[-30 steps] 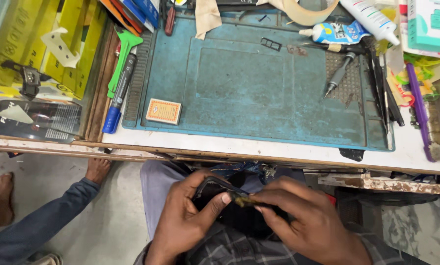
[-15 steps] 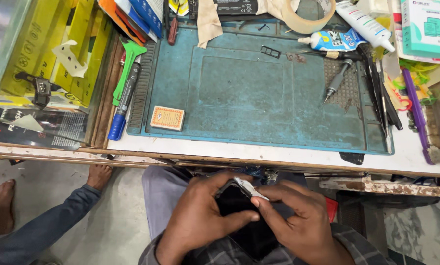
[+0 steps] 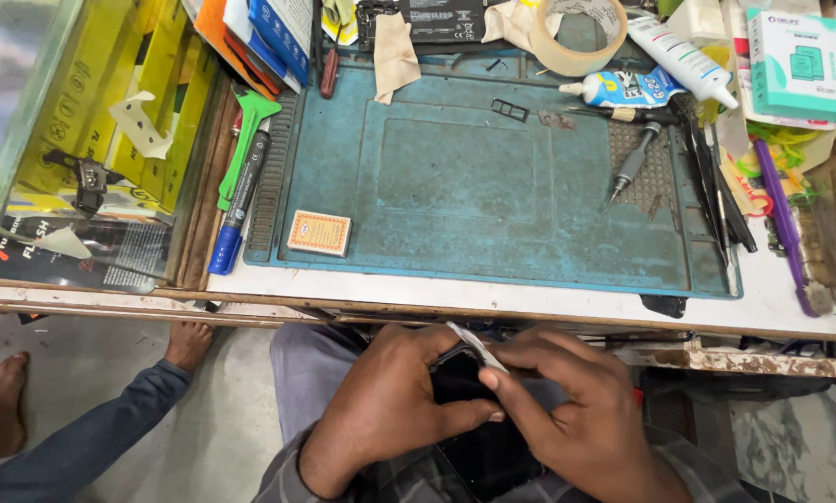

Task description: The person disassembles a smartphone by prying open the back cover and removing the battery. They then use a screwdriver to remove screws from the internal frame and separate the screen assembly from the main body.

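Observation:
Below the bench edge, over my lap, both hands close around a black phone (image 3: 478, 438). My left hand (image 3: 390, 410) wraps its left side, thumb lying across the dark face. My right hand (image 3: 576, 419) grips the right side and its fingertips pinch a small white tab (image 3: 474, 343) at the phone's top edge. The lower part of the phone shows between my wrists; the rest is hidden by my fingers.
A worn teal work mat (image 3: 492, 186) covers the bench, with a small orange box (image 3: 319, 232), a screwdriver (image 3: 634, 160), tweezers (image 3: 716, 200), a glue tube (image 3: 623, 90), a tape roll (image 3: 581, 33) and a blue marker (image 3: 239, 205). Another person's sleeve (image 3: 82, 438) and bare feet are on the floor at left.
My hands have shifted on the phone: the left thumb now lies across its face, and the right fingers have lifted a white tab at its top. The view has drifted slightly.

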